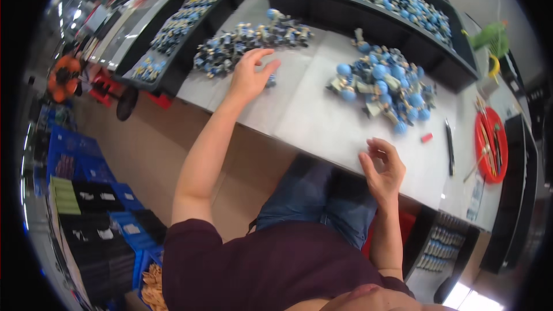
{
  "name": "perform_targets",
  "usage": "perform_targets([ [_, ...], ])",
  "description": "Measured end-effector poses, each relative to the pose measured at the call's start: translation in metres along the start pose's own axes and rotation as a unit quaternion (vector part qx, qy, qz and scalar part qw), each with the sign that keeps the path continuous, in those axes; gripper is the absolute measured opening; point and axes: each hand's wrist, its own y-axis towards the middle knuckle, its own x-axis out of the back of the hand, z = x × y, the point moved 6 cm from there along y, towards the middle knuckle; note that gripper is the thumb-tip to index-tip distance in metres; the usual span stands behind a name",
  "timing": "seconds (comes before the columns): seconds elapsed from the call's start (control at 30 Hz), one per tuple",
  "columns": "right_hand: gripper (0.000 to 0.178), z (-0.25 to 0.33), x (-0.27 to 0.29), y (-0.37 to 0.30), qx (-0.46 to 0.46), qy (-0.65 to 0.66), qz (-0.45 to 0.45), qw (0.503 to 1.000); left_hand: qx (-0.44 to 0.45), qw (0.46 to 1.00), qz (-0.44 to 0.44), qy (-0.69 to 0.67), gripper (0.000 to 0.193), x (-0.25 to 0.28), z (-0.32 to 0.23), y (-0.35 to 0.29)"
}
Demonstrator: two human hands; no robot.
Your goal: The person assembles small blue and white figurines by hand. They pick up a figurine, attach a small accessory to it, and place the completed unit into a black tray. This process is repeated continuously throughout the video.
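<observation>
My left hand is at the front of a pile of small dark-and-blue figurines on the white table. Its thumb and fingers are spread apart. Just beyond the thumb, close to that hand, a single small figurine stands on the table. My right hand hovers by the table's near edge, fingers curved and thumb apart, with nothing visible between them. Farther off from it lies a heap of figurines with round light-blue heads, some showing pale grey parts.
A big black bin full of figurines stands along the back. Another black tray with rows of figurines is at the left. On the right lie a red piece, a black pen and a red dish holding tools.
</observation>
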Motion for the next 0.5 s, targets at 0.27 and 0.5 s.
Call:
perform_targets([
  [0.27, 0.033, 0.004, -0.005, 0.004, 0.019, -0.015, 0.006, 1.000, -0.148, 0.971, -0.080, 0.171, 0.029, 0.005, -0.014, -0.008],
  [0.5, 0.032, 0.005, -0.004, 0.003, 0.020, -0.020, 0.006, 1.000, -0.064, 0.994, 0.068, -0.051, 0.028, -0.066, -0.073, -0.004],
])
